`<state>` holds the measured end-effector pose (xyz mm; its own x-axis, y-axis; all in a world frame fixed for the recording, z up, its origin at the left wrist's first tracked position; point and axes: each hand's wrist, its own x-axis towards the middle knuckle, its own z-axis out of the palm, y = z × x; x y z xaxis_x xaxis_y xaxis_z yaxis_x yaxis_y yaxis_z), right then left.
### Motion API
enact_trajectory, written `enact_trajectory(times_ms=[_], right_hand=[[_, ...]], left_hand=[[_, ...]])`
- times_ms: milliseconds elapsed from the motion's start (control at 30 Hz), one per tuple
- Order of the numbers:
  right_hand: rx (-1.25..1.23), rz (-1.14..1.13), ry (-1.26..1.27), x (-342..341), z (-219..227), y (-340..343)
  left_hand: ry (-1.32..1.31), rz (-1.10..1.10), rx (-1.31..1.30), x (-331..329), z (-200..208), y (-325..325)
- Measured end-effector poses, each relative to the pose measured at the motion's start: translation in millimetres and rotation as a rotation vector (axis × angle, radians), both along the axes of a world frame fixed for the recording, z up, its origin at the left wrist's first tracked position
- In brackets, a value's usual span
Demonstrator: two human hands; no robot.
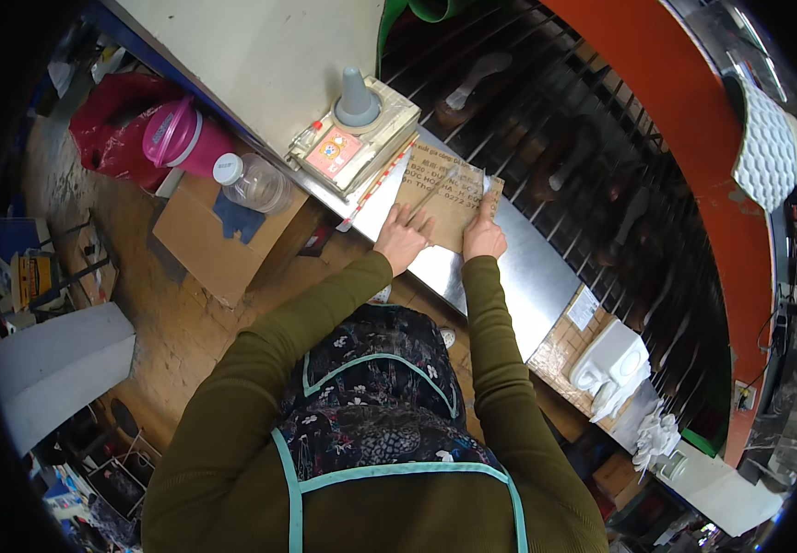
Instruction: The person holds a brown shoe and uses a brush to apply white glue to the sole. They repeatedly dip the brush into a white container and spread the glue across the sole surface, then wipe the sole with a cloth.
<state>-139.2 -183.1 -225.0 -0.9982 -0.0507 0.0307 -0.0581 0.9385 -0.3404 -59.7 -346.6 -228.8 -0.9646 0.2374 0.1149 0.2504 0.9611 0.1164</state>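
Observation:
A brown piece of printed cardboard [458,207] lies on the shiny metal strip [532,281] along the worktable's edge. My left hand [403,238] rests on its near left side, fingers spread and bent slightly. A thin, pale, stick-like line runs over the cardboard from near these fingertips; I cannot make out what it is. My right hand [484,238] grips the cardboard's right edge, index finger stretched along it and the other fingers curled. Close to that fingertip is a small whitish spot.
Left of the cardboard, a grey cone [356,100] stands on a stack of pads [375,138]. A clear plastic jar [260,184] and a pink container [186,140] sit on a carton [209,244]. Dark racks with metal bars [564,138] lie beyond. A white bottle [608,358] stands right.

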Motion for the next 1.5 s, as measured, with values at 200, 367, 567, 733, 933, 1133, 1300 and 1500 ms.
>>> enact_trajectory(times_ms=[200,367,567,733,933,1133,1300,1500], right_hand=[[0.172,0.050,-0.182,54,-3,-4],[-0.302,-0.031,-0.177,36,28,6],[0.048,-0.051,-0.169,-31,-1,-13],[0.261,-0.039,-0.185,-8,-1,-29],[0.296,0.029,-0.072,38,-8,-22],[0.436,0.184,-0.011,77,-10,7],[0.820,0.604,-0.079,2,28,58],[1.091,0.942,0.109,-58,100,-17]], left_hand=[[-0.102,0.041,0.028,1,-4,-2],[-0.118,0.049,0.039,-11,1,-4],[-0.050,0.033,0.019,-11,-1,0],[-0.103,0.054,0.076,-10,-2,-1],[-0.086,0.054,0.056,-10,-1,-2],[-0.056,0.055,0.080,-15,-5,-4],[-0.004,0.048,0.095,-18,-6,-3],[-0.018,0.086,0.139,-21,-4,-3]])
